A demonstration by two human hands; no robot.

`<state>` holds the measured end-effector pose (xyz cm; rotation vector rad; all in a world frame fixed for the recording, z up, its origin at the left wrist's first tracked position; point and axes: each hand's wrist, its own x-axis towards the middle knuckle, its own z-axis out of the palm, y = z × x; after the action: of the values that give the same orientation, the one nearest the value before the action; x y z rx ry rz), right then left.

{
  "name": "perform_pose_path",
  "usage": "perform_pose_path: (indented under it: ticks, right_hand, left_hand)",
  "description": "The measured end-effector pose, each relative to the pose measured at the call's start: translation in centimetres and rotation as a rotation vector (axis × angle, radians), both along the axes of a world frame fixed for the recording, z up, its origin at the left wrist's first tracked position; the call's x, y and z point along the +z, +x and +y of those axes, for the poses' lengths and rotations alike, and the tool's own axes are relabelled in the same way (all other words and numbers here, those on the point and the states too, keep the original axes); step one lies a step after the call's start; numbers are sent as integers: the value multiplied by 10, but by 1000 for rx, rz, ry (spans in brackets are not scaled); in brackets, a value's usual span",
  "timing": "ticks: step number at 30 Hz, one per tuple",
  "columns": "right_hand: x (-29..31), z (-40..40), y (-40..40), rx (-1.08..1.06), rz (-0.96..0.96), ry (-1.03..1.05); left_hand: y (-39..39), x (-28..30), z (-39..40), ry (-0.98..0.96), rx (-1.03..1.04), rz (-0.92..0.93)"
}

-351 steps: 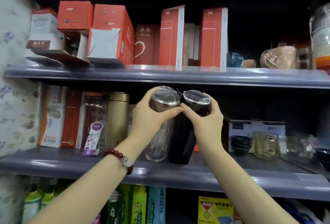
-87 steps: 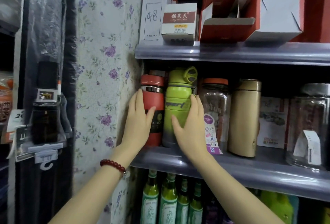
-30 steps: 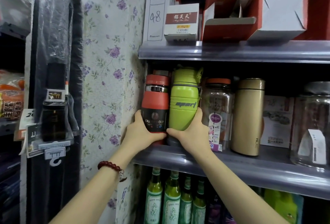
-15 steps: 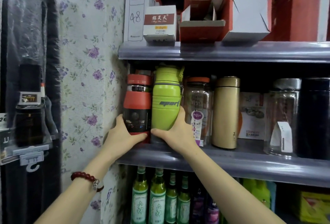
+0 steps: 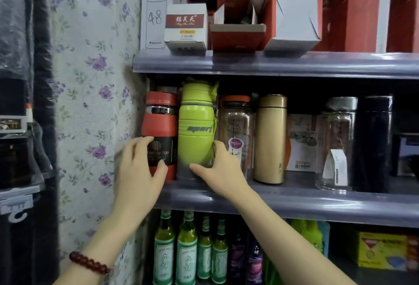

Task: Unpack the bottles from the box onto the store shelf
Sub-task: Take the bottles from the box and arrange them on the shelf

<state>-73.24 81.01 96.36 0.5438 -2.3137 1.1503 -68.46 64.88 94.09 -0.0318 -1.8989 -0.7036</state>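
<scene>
A red and black bottle (image 5: 159, 123) stands upright at the far left of the middle shelf (image 5: 294, 203), against the floral wall. A lime green sport bottle (image 5: 196, 126) stands right beside it, touching. My left hand (image 5: 138, 171) is low on the red bottle with its fingers spread, only the fingertips and thumb resting on it. My right hand (image 5: 223, 171) cups the green bottle's base, thumb in front and fingers round its right side. No box for the bottles is in view.
Right of the green bottle stand a clear bottle (image 5: 235, 130), a gold flask (image 5: 269, 139), a glass jar (image 5: 337, 144) and a black bottle (image 5: 374, 144). Red and white boxes (image 5: 292, 19) fill the shelf above. Green glass bottles (image 5: 181, 250) crowd the shelf below. The floral wall (image 5: 90, 80) bounds the left.
Both bottles have settled upright on the shelf. My left hand has loosened and slid down and left off the red bottle; my right hand stays at the green bottle's base.
</scene>
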Motion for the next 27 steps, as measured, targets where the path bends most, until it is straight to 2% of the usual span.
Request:
perform_pose_path:
  ticks: [5,7,9,12,17,22,27]
  right_hand:
    - [2,18,14,-82,129,-6]
    - [4,40,19,-171,291,-130]
    - [7,66,21,-263,384,-265]
    - [7,102,11,-330,270,-312]
    - [3,124,-20,-268,13,-246]
    - [9,132,-41,-153,-153,-257]
    - [10,142,-47,-116,-168,-211]
  left_hand:
    - [14,15,36,-29,-151,160]
    - [18,14,57,28,-327,88]
    - [16,12,84,90,-475,-65]
    - [-3,12,123,70,-481,-201]
    - [-31,12,159,67,-338,-370]
    - [-49,12,163,66,-154,-398]
    - [-62,17,164,115,-102,-442]
